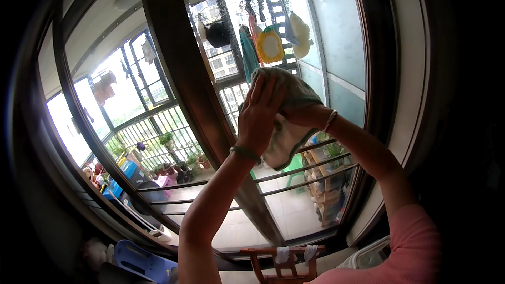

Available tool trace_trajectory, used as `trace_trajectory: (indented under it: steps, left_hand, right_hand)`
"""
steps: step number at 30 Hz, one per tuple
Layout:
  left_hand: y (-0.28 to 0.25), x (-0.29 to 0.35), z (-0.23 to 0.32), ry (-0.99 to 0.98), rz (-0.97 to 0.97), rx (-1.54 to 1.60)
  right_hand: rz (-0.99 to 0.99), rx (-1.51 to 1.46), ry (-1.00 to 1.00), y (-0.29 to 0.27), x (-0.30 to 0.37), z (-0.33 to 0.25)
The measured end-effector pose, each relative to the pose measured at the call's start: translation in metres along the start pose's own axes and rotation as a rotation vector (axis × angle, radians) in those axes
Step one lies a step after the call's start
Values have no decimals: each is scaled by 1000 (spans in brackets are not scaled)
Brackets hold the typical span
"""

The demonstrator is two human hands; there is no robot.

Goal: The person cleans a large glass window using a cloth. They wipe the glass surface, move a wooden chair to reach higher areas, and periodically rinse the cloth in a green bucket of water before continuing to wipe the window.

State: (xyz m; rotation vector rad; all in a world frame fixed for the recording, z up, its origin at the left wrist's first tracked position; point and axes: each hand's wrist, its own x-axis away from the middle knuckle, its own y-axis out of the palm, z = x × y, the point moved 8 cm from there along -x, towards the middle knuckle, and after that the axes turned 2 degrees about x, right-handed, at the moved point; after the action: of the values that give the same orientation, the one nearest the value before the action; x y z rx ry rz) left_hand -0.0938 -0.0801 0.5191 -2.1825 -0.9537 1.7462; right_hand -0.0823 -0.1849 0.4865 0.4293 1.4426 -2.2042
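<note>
A greyish-white cloth (286,144) with a darker green edge is bunched up in front of the glass door panel (336,37), its lower part hanging down. My left hand (258,113) reaches up with its long fingers laid along the cloth's upper left side, closed on it. From the right, my right hand (305,115) grips the same cloth, its fingers mostly hidden in the folds. Whether the cloth touches the glass I cannot tell for certain. A dark band sits on my left wrist, and a light bangle (330,121) on the right one.
A dark door frame upright (179,58) runs down beside my left arm. Below me stand a wooden chair (284,265) and a blue plastic seat (139,260). Behind the glass lies a balcony with hanging laundry, a yellow-rimmed round item (270,46), potted plants and a wooden rack (323,194).
</note>
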Motion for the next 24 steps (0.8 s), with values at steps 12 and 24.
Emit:
trace_trajectory:
  steps: [12,24]
  left_hand:
    - [9,-16,-4,47,-32,-20]
    - [-45,-19,-45,-90,90,-217]
  right_hand:
    - [539,-301,196,-2,67,-65]
    - [781,212,278,-49,-40,-36]
